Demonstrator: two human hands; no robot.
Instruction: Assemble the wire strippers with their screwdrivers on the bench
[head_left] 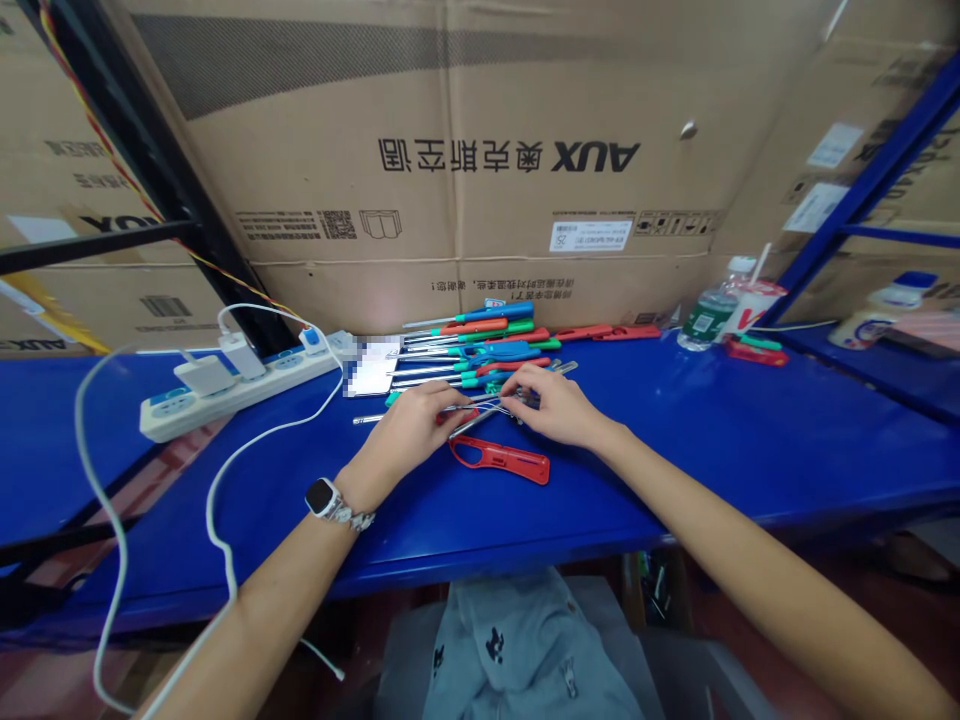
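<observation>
My left hand (416,430), wearing a watch, is closed in a pinch at one end of some thin white wires (487,406). The fingertips of my right hand (553,402) pinch the other end, just above the table. Below the wires lies a slim metal tube (463,424), partly covered by my left fingers. A red lighter shell half (514,462) with a trigger loop rests in front of my hands. Behind them is a pile of long-necked lighters with blue (514,312), orange (484,327) and green handles, their metal necks pointing left.
A white power strip (300,375) with chargers and a looping cable (217,480) is on the left. Red lighter parts (630,332) lie behind the pile. To the right stand a water bottle (705,318) and a lidded cup (754,300). Cardboard boxes (487,80) wall off the back.
</observation>
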